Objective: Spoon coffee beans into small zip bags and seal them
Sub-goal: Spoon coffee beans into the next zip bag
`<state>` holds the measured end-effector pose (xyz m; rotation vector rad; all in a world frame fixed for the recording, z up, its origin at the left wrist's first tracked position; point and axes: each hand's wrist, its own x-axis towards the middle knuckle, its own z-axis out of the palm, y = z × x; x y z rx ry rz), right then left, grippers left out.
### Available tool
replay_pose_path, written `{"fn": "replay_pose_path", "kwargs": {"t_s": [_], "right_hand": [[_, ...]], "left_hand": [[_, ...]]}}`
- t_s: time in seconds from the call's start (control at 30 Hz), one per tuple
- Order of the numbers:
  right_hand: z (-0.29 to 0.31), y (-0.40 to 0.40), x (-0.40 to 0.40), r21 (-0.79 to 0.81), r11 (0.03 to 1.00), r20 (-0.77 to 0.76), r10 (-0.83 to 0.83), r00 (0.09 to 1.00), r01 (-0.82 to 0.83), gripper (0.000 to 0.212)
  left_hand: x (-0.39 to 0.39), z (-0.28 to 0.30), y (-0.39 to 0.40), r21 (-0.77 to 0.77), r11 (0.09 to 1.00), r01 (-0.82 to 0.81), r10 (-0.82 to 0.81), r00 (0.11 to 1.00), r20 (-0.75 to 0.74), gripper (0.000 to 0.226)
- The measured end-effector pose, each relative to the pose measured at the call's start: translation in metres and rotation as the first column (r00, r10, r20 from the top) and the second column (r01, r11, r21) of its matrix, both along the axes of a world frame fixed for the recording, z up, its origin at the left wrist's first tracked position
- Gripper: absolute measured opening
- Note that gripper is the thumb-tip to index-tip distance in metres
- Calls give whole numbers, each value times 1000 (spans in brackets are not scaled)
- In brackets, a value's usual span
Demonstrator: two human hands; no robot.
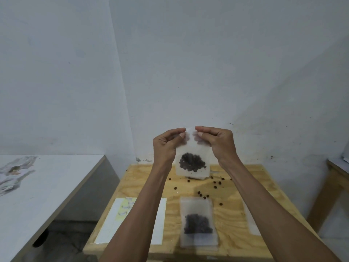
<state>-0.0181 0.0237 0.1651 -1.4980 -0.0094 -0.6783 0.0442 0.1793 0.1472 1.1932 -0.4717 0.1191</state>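
Zip bag [192, 163] held upright in the air above the far half of the worktop [236, 203], top edge up at fingertip level, long axis vertical, seal strip running left-right between the 2 hands. Left hand [166, 146] pinching the top edge just left of centre, right hand [217, 144] pinching just right of centre; fingers [181, 131] of both curled onto the strip, thumbs toward the camera, tips nearly touching. Both hands equally near the seal, so closing likely means sliding the pinches outward along the strip, left hand leftward, right hand rightward. Seal state: cannot tell, too blurred.

Bag frosted, translucent, flat; dark cluster of coffee beans [192, 163] settled in the lower half, upper half slack. 2nd filled bag [198, 222] lying flat near the front edge. Loose beans [215, 186] scattered on the wood between the 2 bags.
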Motion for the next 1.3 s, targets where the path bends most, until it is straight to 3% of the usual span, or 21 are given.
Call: {"fn": "replay_pose_path", "kwargs": {"t_s": [0.3, 0.47, 0.8, 1.0, 1.17, 1.3], "right_hand": [[-11, 5, 1, -127, 992, 24, -20, 1000, 23, 14], [-19, 7, 5, -93, 995, -10, -38, 999, 37, 13], [-42, -8, 9, 12, 992, -131, 125, 983, -124, 26], [-71, -8, 5, -288, 954, -239, 5, 971, -76, 33], [-104, -4, -9, -192, 980, -318, -108, 942, 47, 26], [-133, -3, -25, -248, 964, -433, -201, 878, 98, 20]], "left_hand": [[-5, -6, -6, 64, 998, -23, 18, 996, 87, 9], [-5, -13, -9, 62, 996, -68, 63, 995, 76, 7], [6, -36, 7, 95, 988, 118, -115, 993, -30, 24], [10, -65, 7, 79, 985, 153, -140, 979, -152, 27], [5, -93, 11, 367, 906, 209, -119, 960, -253, 45], [-11, -116, 16, 491, 847, 204, -77, 961, -266, 38]]}}
